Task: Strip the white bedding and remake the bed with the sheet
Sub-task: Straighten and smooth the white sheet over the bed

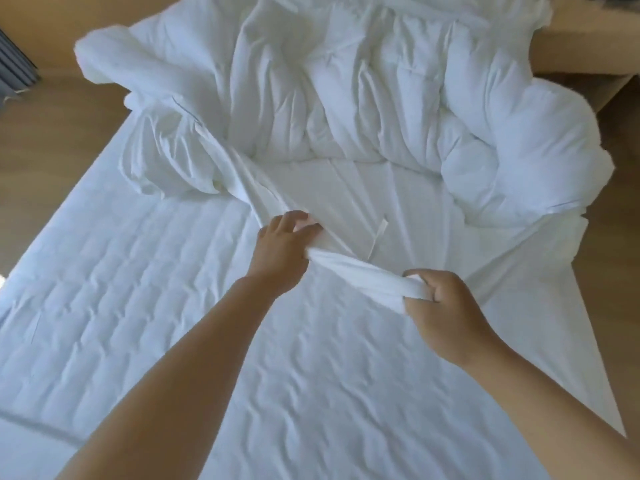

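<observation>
Gripping the bunched white sheet [356,273], fingers of left hand [282,251] and right hand [446,306] curled tight round it, above the quilted mattress [104,289]. Roped crosswise between them, then fanning away past the left hand, the nearer, under the heaped duvet [346,81].

- The bare left forearm [194,351] is stretched forward from the lower left, and the left hand [280,252] is held with its back upward, farther forward than the other hand.
- Its fingers [294,221] are curled over a twisted, rope-like length of white fabric sheet [360,271], which is gripped under the palm.
- The bare right forearm [540,393] is extended from the lower right.
- The right hand [446,306] is closed into a fist, and the near end of the same sheet is clamped inside its curled fingers.
- The two hands are set apart, with the gathered sheet drawn taut between them.
</observation>
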The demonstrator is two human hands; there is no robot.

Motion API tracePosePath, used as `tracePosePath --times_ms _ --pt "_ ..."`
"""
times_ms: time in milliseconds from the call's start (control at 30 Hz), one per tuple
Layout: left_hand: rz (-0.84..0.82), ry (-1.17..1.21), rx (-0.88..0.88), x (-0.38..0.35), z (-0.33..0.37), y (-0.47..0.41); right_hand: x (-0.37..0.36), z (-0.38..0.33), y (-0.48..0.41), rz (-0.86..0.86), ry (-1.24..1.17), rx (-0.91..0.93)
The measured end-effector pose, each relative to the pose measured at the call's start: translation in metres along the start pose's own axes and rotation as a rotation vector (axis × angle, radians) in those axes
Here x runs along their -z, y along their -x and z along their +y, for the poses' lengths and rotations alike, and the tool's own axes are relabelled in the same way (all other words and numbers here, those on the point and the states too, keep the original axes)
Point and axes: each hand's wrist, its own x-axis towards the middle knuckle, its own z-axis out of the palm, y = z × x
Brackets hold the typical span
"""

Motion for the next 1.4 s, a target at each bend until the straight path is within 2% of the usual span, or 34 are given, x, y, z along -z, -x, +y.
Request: tracePosePath --times_ms 33,67,167,233,300,367,433,533,600,700,767,833,900,967,1033,1100,1167,1200,1300,1333,1400 --pt "-0.023 0.052 0.016 -0.003 0.002 -0.012 0.002 0.003 -0.001 -0.028 0.001 -0.023" --pt "-0.069 0.055 0.029 -0.006 0.001 -0.017 0.001 0.010 -0.004 -0.103 0.105 -0.041" --pt "-0.102 0.024 0.076 -0.006 -0.018 -0.007 -0.018 0.033 -0.009 -0.293 0.607 -0.104" --pt "-0.173 -0.005 0.082 0.000 -0.034 0.003 -0.038 0.039 -0.016 -0.281 0.803 -0.079" --pt "-0.240 -0.078 0.042 0.005 -0.049 0.007 -0.057 0.034 -0.029 -0.213 0.770 -0.077" --pt "-0.297 -0.125 0.033 0.013 -0.066 0.009 -0.068 0.025 -0.051 -0.215 0.646 -0.018" --pt "-0.284 -0.135 -0.024 0.017 -0.087 0.011 -0.073 0.012 -0.078 -0.179 0.489 0.021" --pt "-0.242 -0.300 -0.130 0.015 -0.109 0.013 -0.082 -0.010 -0.110 -0.110 0.274 -0.189" --pt "-0.173 -0.394 -0.182 0.008 -0.119 0.009 -0.086 -0.015 -0.119 -0.131 0.263 -0.261" --pt "-0.073 -0.195 -0.183 0.009 -0.123 -0.019 -0.078 -0.025 -0.112 -0.147 0.185 -0.314" --pt "-0.052 0.062 -0.138 0.010 -0.111 -0.040 -0.070 -0.024 -0.103 -0.134 0.157 -0.320" --pt "-0.068 0.313 0.014 0.019 -0.098 -0.054 -0.069 -0.028 -0.099 -0.237 0.338 -0.314" --pt "-0.083 0.421 0.154 0.030 -0.098 -0.060 -0.080 -0.032 -0.106 -0.353 0.581 -0.278" --pt "-0.168 0.452 0.237 0.044 -0.097 -0.051 -0.096 -0.030 -0.122 -0.360 0.762 -0.222" --pt "-0.332 0.494 0.246 0.051 -0.091 -0.036 -0.107 -0.031 -0.138 -0.227 0.814 -0.187" --pt "-0.482 0.596 0.261 0.057 -0.086 -0.028 -0.113 -0.029 -0.147 -0.125 0.733 -0.160" --pt "-0.536 0.770 0.345 0.067 -0.089 -0.033 -0.107 -0.026 -0.149 -0.096 0.560 -0.173" --pt "-0.512 0.709 0.306 0.068 -0.093 -0.037 -0.099 -0.025 -0.149 -0.085 0.455 -0.209" --pt "-0.390 -0.146 0.012 0.046 -0.094 -0.040 -0.073 -0.029 -0.143 -0.062 0.330 -0.329" --pt "-0.310 -0.291 -0.052 0.035 -0.093 -0.041 -0.069 -0.033 -0.141 -0.046 0.293 -0.332" --pt "-0.143 -0.198 -0.042 0.024 -0.088 -0.050 -0.069 -0.046 -0.134 -0.025 0.160 -0.321"
